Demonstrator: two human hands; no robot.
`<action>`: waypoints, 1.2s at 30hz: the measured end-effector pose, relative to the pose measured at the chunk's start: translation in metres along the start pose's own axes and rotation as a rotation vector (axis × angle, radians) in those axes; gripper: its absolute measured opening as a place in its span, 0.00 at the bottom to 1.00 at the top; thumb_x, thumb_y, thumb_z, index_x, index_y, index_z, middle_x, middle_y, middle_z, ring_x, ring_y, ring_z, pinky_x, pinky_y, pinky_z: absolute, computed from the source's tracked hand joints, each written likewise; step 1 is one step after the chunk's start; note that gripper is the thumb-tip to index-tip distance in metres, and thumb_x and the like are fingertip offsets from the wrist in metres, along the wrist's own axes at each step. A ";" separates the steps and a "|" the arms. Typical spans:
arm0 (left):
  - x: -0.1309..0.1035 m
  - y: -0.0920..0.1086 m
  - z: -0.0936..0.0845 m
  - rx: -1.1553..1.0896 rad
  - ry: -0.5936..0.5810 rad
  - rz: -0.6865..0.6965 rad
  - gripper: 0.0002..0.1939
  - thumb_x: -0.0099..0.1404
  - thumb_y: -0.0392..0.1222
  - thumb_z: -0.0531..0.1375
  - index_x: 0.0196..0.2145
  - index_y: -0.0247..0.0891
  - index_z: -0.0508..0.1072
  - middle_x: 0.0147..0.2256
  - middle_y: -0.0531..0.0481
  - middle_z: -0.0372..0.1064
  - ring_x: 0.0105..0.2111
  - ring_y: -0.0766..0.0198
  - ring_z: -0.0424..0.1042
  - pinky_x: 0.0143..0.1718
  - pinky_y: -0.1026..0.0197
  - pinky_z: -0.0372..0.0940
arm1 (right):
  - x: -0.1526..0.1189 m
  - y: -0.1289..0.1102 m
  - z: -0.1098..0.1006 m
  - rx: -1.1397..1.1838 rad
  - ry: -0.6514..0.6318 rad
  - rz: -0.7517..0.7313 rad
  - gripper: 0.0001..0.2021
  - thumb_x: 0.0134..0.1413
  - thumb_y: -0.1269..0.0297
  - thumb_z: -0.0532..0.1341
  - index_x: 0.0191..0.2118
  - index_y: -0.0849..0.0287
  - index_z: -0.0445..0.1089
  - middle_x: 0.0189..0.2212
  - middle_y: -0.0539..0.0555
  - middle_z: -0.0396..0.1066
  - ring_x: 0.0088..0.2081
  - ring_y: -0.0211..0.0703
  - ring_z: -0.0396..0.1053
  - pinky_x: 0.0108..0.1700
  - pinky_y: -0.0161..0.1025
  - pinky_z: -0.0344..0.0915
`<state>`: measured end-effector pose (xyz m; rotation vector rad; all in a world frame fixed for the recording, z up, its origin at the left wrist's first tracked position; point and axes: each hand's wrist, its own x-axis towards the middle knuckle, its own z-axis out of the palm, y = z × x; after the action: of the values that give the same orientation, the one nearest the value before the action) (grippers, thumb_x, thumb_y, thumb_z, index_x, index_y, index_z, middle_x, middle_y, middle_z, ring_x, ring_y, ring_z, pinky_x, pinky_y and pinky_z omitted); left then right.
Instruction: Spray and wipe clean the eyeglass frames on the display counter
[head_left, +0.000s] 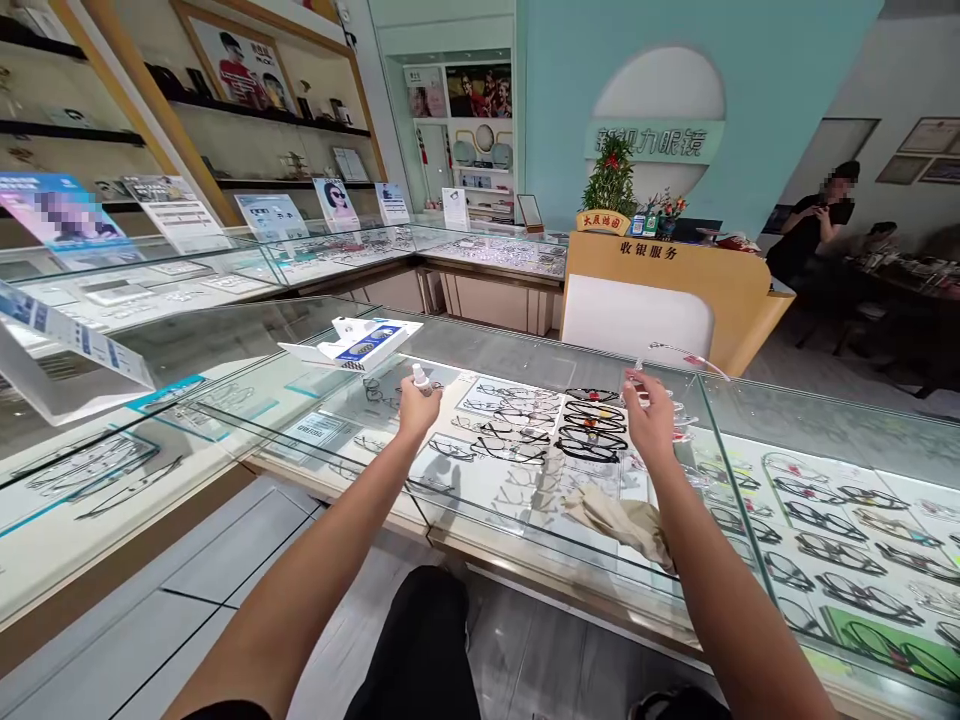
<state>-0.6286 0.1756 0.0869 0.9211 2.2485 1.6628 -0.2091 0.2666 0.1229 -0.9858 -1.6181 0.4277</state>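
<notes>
My left hand (420,405) is closed around a small white bottle (421,377) above the glass counter, its top pointing up. On the right, my right hand (649,408) pinches a pair of clear, thin-framed glasses (686,356), whose thin temple reaches out to the right. A beige cloth (619,520) lies crumpled on the glass, beside my right forearm. Between my hands, several dark-framed glasses (592,425) show in a row under the glass. An open white box (351,343) with a blue panel stands on the counter beyond my left hand.
The glass display counter (487,340) runs across the view, with more eyeglasses inside at the right. A folded white sign (71,360) stands at the left. Farther back are a wooden cashier desk (739,300) with a plant, and a person (814,225) in black.
</notes>
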 end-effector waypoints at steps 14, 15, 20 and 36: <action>-0.090 0.169 0.099 -0.820 -0.790 0.102 0.29 0.60 0.73 0.62 0.35 0.44 0.64 0.25 0.56 0.60 0.20 0.69 0.58 0.16 0.68 0.45 | 0.005 -0.005 -0.005 0.201 0.004 0.023 0.15 0.66 0.54 0.59 0.50 0.56 0.75 0.53 0.61 0.79 0.54 0.52 0.76 0.59 0.53 0.70; -0.098 0.177 0.107 -0.839 -0.883 0.074 0.33 0.58 0.79 0.59 0.32 0.43 0.64 0.23 0.56 0.58 0.19 0.69 0.56 0.16 0.68 0.42 | 0.006 -0.006 -0.005 0.203 0.001 0.025 0.15 0.66 0.54 0.59 0.50 0.56 0.75 0.53 0.61 0.79 0.53 0.52 0.76 0.59 0.53 0.70; -0.121 0.186 0.135 -0.909 -1.148 -0.077 0.41 0.54 0.87 0.50 0.23 0.42 0.61 0.18 0.56 0.49 0.18 0.69 0.50 0.16 0.66 0.39 | 0.006 -0.012 -0.005 0.231 -0.047 0.036 0.14 0.66 0.56 0.57 0.47 0.55 0.76 0.50 0.58 0.80 0.52 0.51 0.76 0.59 0.50 0.69; -0.120 0.147 0.159 -0.741 -1.004 0.117 0.40 0.60 0.83 0.51 0.16 0.42 0.66 0.17 0.50 0.54 0.18 0.65 0.54 0.21 0.58 0.49 | -0.007 -0.042 0.003 0.331 -0.297 0.053 0.14 0.69 0.55 0.55 0.43 0.53 0.77 0.46 0.54 0.81 0.50 0.50 0.76 0.55 0.45 0.70</action>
<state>-0.4016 0.2571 0.1421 1.2587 0.8591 1.3887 -0.2274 0.2372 0.1475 -0.7394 -1.7143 0.8817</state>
